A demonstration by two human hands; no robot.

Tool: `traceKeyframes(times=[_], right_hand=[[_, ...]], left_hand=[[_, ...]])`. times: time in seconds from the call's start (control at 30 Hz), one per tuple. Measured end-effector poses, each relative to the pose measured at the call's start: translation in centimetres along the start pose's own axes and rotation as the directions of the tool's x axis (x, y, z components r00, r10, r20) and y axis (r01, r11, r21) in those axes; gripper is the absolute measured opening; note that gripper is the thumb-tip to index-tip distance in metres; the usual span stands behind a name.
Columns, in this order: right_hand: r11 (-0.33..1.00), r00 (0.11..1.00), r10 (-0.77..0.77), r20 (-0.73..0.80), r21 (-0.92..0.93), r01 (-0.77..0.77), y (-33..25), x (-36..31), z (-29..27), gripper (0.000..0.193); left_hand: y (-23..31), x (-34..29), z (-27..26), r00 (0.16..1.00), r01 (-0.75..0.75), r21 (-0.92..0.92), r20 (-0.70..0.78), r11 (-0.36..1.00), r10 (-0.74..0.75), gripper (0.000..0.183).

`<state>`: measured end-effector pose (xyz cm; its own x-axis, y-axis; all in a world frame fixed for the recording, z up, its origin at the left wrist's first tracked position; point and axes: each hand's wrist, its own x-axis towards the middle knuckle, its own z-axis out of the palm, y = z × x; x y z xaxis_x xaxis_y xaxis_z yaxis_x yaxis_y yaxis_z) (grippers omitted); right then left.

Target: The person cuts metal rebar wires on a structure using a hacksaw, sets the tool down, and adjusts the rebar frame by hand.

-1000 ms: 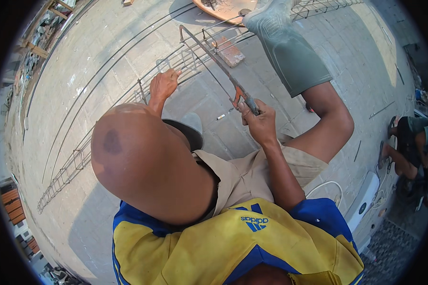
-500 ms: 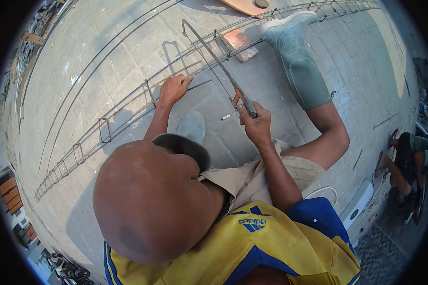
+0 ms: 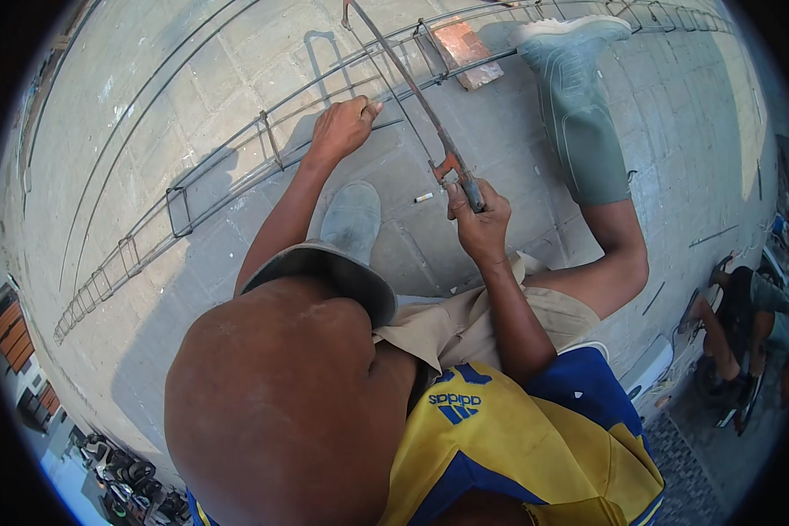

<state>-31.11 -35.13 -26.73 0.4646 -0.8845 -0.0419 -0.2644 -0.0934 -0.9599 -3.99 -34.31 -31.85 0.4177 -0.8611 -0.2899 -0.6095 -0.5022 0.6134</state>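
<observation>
My right hand (image 3: 482, 217) is wrapped round the grip of a hacksaw (image 3: 412, 92) with a worn orange part by its handle. Its frame and thin blade slant up and left across a long rebar cage (image 3: 267, 145) lying on the paving. At the cage, my left hand (image 3: 346, 129) is closed on a thin steel bar (image 3: 392, 122), whose end sticks out right of the fingers, near the blade. Whether the blade touches a bar I cannot tell. A reddish brick (image 3: 472, 53) sits at the cage, right of the saw.
My bent left knee (image 3: 272, 394) fills the lower left; my right boot (image 3: 579, 114) rests against the cage. A cigarette butt (image 3: 423, 198) lies between my feet. Long loose rods (image 3: 140, 110) curve along the left. Another person (image 3: 745, 320) is low at the right edge.
The view has shifted, so the ground and cage sit higher in the picture. My left hand has moved slightly right along the bar, toward its end. My right hand keeps hold of the hacksaw.
</observation>
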Motion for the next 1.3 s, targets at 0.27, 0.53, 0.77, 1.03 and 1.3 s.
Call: traceKeyframes(times=[0.27,0.53,0.77,1.03,1.3], right_hand=[[0.995,0.999,-0.034,-0.027,-0.098,0.031,1.0,-0.5,0.0,0.02],[0.992,0.999,-0.037,-0.035,-0.123,0.033,0.8,3.1,1.8,0.021],[0.985,0.999,-0.036,0.013,-0.166,0.038,-1.0,-1.3,-0.9,0.025],[0.978,0.996,-0.083,-0.032,-0.195,0.075,0.4,9.1,4.8,0.023],[0.976,0.998,0.045,0.045,-0.217,-0.034,-3.0,-1.5,-0.7,0.021]], left_hand=[[0.5,0.1,0.3,0.999,0.036,0.136,0.012,0.99,-0.038,0.052],[1.2,0.5,0.3,0.999,0.04,0.205,-0.027,0.978,-0.035,0.053],[-0.2,0.7,-0.4,0.994,0.073,0.163,-0.097,0.984,-0.057,0.055],[2.6,1.4,0.2,0.999,0.036,0.172,-0.029,0.984,-0.031,0.054],[0.4,-0.6,-1.2,0.997,0.061,0.156,-0.054,0.986,-0.053,0.05]])
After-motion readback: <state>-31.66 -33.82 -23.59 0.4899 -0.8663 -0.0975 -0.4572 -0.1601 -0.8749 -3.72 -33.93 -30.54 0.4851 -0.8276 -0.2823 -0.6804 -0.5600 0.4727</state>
